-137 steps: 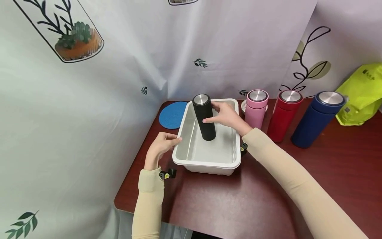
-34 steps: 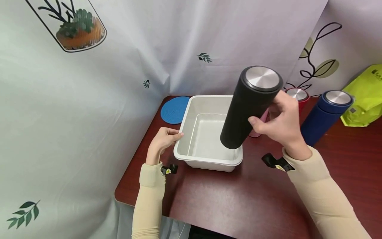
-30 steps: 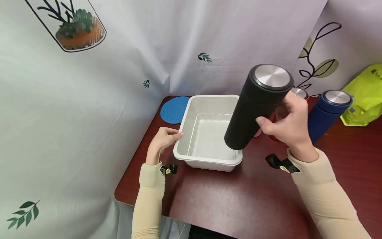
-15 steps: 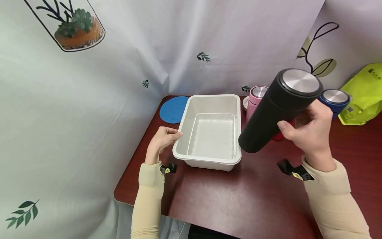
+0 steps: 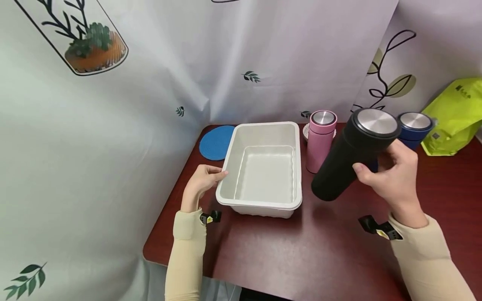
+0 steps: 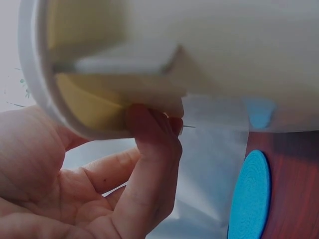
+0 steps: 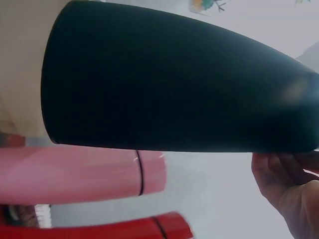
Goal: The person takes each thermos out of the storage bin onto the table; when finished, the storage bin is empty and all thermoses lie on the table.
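Note:
My right hand [image 5: 395,179] grips a black thermos flask [image 5: 352,156] with a steel-topped lid. The flask is held tilted above the table, its base to the right of a white plastic basin [image 5: 260,206]. In the right wrist view the fingers [image 7: 274,179] curl against the flask's side near its lid end. My left hand [image 5: 202,184] pinches the basin's left rim; the left wrist view shows its fingertips tucked under the edge. Behind the black flask stand a pink thermos [image 5: 320,144] and a blue thermos [image 5: 414,123]. A red thermos [image 7: 172,226] shows only in the right wrist view.
A round blue mat [image 5: 215,143] lies left of the basin. One white woven item [image 5: 306,131] sits behind the pink thermos. At the back right leans a lime-green bag [image 5: 453,115]. A patterned curtain [image 5: 158,83] borders the dark red table [image 5: 278,251].
The black flask, earlier upright inside the basin, has been lifted out and carried right. Over the last half second it has come down a little. The left hand stays on the rim.

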The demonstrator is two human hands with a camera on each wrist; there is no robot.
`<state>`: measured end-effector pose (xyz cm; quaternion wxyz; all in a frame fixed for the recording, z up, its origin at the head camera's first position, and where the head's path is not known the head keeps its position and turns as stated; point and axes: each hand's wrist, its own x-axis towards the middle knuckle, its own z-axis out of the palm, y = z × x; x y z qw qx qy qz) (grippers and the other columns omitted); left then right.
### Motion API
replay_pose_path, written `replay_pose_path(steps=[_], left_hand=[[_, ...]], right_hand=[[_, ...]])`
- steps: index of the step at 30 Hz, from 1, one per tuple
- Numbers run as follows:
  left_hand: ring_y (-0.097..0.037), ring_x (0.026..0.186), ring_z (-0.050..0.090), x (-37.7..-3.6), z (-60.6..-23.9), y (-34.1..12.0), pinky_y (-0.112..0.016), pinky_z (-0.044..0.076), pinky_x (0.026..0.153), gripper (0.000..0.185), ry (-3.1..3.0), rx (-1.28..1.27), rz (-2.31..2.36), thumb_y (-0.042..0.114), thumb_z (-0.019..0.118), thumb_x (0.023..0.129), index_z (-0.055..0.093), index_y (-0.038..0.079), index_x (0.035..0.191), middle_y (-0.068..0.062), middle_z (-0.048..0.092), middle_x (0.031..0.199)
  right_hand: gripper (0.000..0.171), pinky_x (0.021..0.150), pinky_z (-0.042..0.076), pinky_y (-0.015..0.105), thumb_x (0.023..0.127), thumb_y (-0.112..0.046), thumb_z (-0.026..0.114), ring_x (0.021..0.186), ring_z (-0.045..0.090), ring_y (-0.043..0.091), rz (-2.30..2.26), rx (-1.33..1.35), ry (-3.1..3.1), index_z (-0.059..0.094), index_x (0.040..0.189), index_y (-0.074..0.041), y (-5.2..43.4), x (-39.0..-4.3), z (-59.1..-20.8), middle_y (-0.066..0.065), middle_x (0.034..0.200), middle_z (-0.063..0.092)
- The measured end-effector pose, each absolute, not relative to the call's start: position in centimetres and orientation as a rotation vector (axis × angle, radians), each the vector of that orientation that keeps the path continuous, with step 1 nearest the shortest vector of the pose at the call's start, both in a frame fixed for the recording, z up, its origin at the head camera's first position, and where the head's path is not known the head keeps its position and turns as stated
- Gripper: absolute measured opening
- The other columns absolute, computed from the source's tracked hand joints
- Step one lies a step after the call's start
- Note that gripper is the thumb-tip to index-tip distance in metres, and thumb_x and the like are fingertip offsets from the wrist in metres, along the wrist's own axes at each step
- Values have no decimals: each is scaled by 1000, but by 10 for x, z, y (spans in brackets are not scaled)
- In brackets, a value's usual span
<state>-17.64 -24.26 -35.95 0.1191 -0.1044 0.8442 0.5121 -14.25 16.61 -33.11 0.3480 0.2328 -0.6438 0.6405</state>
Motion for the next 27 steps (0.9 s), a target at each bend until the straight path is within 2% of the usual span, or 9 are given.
replay_pose_path(steps=[3, 9, 14, 20, 25, 27], left_hand=[[-26, 97, 68, -176, -361, -242, -43, 56, 89, 40, 2467, -316, 1504, 18, 68, 92, 63, -7, 123, -23, 64, 121], [-25, 96, 69, -176, -361, -241, -44, 56, 89, 41, 2455, -287, 1526, 16, 67, 93, 61, -9, 125, -25, 64, 120], [-24, 96, 68, -178, -361, -244, -43, 56, 89, 42, 2457, -273, 1519, 17, 67, 93, 60, -9, 126, -25, 63, 122], [-26, 98, 68, -178, -362, -245, -43, 56, 89, 42, 2448, -280, 1521, 17, 67, 94, 60, -8, 126, -26, 63, 123], [-24, 97, 68, -179, -363, -244, -43, 55, 90, 42, 2447, -270, 1522, 17, 66, 94, 60, -9, 126, -25, 62, 123], [-24, 98, 68, -179, -363, -243, -44, 55, 92, 42, 2449, -260, 1522, 17, 66, 94, 60, -9, 126, -25, 62, 123]], right_hand=[[49, 59, 46, 10, 60, 12, 72, 72, 53, 7, 1590, 550, -1759, 69, 109, 10, 173, -142, -340, -3, 100, 70], [51, 53, 37, 11, 58, 10, 76, 70, 48, 6, 1465, 470, -1877, 68, 109, 12, 187, -140, -357, -10, 99, 67], [54, 64, 44, 8, 59, 9, 79, 81, 54, 5, 1397, 427, -1932, 68, 112, 9, 198, -139, -369, -8, 106, 69], [56, 60, 42, 8, 59, 9, 80, 79, 54, 3, 1339, 362, -1987, 69, 114, 4, 207, -137, -378, -13, 107, 67], [52, 71, 43, 7, 61, 12, 78, 83, 56, -1, 1348, 308, -1973, 68, 112, 8, 212, -133, -379, -17, 106, 66], [50, 72, 43, 7, 62, 13, 76, 81, 54, -1, 1356, 287, -1960, 68, 111, 10, 213, -130, -377, -19, 103, 66]])
